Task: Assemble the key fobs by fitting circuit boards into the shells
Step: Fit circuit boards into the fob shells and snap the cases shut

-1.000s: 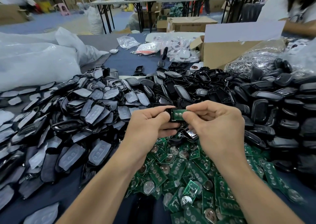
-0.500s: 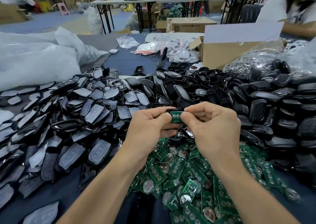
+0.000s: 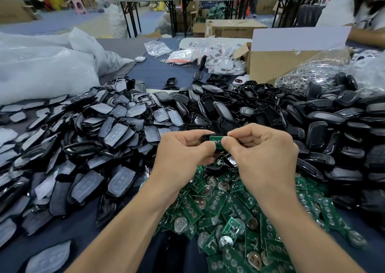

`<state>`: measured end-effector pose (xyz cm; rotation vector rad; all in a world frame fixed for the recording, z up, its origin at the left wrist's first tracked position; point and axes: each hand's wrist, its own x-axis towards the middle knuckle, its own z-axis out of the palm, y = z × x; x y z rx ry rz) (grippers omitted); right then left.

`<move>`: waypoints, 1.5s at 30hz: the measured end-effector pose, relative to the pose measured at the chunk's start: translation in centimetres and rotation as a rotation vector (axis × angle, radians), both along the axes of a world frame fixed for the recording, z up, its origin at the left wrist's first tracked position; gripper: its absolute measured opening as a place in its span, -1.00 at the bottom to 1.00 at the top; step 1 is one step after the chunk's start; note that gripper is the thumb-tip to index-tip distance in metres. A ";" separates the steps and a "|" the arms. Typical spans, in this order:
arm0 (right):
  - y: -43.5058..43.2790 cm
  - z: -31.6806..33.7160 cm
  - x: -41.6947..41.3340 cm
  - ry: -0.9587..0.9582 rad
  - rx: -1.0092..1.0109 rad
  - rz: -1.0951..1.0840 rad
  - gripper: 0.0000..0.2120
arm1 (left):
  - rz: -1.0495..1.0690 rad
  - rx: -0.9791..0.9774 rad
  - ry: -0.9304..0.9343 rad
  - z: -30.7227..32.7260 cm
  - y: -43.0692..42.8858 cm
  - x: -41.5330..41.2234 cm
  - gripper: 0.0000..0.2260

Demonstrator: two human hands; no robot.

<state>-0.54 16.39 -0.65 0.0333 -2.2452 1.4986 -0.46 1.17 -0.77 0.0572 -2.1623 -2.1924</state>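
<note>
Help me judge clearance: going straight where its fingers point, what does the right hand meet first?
Likely the left hand gripping the shell, just across the circuit board the right hand pinches.

Hands: two, the left hand (image 3: 183, 149) and the right hand (image 3: 264, 153), close together.
Held shell (image 3: 205, 137): one, black, gripped in the left hand.
Held circuit board (image 3: 216, 141): one, green, pinched by the right hand.
Loose circuit boards (image 3: 229, 210): one pile of dozens, too many to count.
Black shells (image 3: 312, 126): one long heap, far too many to count.
Grey button pads (image 3: 116, 131): one heap on the left, too many to count.
Cardboard box (image 3: 270, 64) on the table: one.
Clear bag of metal rings (image 3: 312, 72): one.
Other person (image 3: 354, 7): one, partly in view, top right.
</note>
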 end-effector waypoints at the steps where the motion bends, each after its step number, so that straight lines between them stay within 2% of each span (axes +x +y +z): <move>1: -0.1 0.0 0.2 0.001 0.016 -0.003 -0.77 | 0.023 -0.012 0.007 0.0 0.0 0.0 -0.71; 3: -0.2 0.2 0.4 0.004 0.039 -0.018 -0.77 | 0.054 -0.025 0.019 0.0 0.0 0.0 -0.66; 6: 0.0 0.1 0.0 -0.018 0.084 -0.045 -0.82 | 0.081 -0.021 0.036 0.1 -0.1 0.1 -0.71; 11: 0.5 -0.5 -0.5 -0.100 0.087 -0.031 -0.76 | 0.090 0.034 0.038 0.4 -0.1 0.2 -0.70; 14: 0.6 -0.7 -0.9 -0.190 -0.105 0.216 -0.94 | 0.064 0.083 0.018 0.5 -0.1 0.1 -0.71; 15: 0.6 -0.8 -1.1 -0.200 -0.160 0.272 -0.91 | 0.059 0.086 0.014 0.4 0.0 0.1 -0.71; 27: 0.9 -0.4 -1.3 -0.208 -0.398 0.370 -0.88 | 0.028 0.059 0.015 0.1 0.3 0.0 -0.66; 33: 0.7 -0.1 -0.8 -0.220 -0.364 0.431 -0.74 | 0.089 0.086 0.007 0.1 0.0 -0.2 -0.76; 35: 0.7 -0.3 -0.7 -0.170 -0.248 0.300 -0.76 | 0.120 0.089 0.019 0.1 0.1 -0.2 -0.79; 37: 0.6 -0.3 -0.4 -0.069 -0.043 0.064 -0.85 | 0.183 0.109 0.030 -0.1 0.3 -0.3 -0.80; 39: 0.4 -0.1 0.0 0.008 0.050 -0.038 -0.87 | 0.239 0.141 0.033 -0.3 0.3 -0.4 -0.83; 45: -0.2 -0.3 -0.1 -0.028 -0.031 0.041 -0.82 | 0.250 0.179 0.030 -0.5 0.4 -0.5 -0.83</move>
